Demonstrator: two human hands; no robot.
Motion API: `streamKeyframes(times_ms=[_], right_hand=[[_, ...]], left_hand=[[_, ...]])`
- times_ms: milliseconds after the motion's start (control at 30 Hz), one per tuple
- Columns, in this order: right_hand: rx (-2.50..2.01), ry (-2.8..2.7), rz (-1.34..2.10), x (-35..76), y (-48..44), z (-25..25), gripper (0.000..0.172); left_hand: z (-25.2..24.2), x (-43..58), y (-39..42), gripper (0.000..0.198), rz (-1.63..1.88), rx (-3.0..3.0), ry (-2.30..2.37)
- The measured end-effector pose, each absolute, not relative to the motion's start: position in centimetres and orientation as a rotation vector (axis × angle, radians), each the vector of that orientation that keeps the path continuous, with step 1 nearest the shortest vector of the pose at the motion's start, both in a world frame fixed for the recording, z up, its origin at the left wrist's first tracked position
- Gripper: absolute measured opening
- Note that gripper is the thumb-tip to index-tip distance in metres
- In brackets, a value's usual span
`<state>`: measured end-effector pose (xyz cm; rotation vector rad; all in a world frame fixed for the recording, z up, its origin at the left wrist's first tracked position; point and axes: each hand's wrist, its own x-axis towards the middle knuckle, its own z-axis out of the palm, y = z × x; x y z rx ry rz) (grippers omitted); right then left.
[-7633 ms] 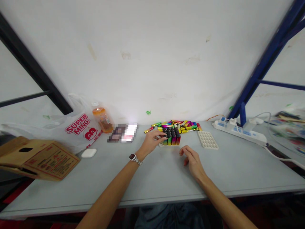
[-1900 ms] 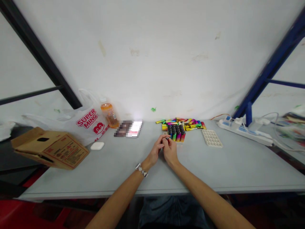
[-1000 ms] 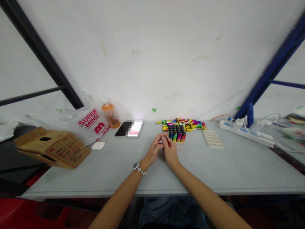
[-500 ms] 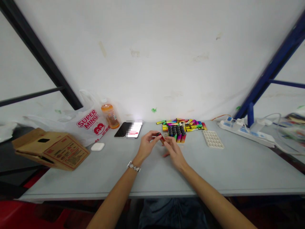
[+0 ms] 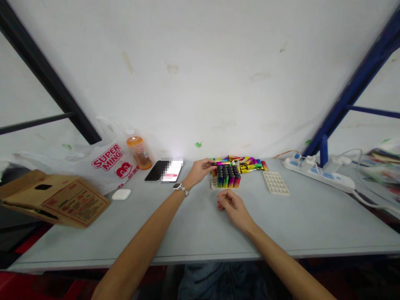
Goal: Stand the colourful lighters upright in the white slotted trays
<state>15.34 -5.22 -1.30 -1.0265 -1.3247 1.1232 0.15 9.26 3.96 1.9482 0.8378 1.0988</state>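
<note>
the left hand (image 5: 200, 170) is reaching to the far left corner of the tray of lighters (image 5: 227, 180), its grip looking narrow there, though i cannot tell whether it is pinching a lighter. the right hand (image 5: 233, 205) is resting on the tabletop (image 5: 193, 227) just nearer than that tray, its grip half open and holding nothing. loose lighters (image 5: 247, 163) are lying just beyond and right of the left grip.

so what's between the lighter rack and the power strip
An empty white tray lies between the lighter rack and the power strip, in the head view.
</note>
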Motion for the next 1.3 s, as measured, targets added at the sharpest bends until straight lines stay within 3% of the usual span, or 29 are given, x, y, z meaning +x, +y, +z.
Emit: streamKeyframes(times_ms=[367,1300], right_hand=[[-1.027,-1.320,1.148,15.4,-5.3,-1.1,0.028],[-1.082,-1.407,1.128,15.5,-5.0,-1.1,0.028]], left_hand=[[4.2,0.3,9.7,0.025,1.022,2.051,0.838],[2.6,-1.3,10.7,0.027,1.087,2.122,0.996]])
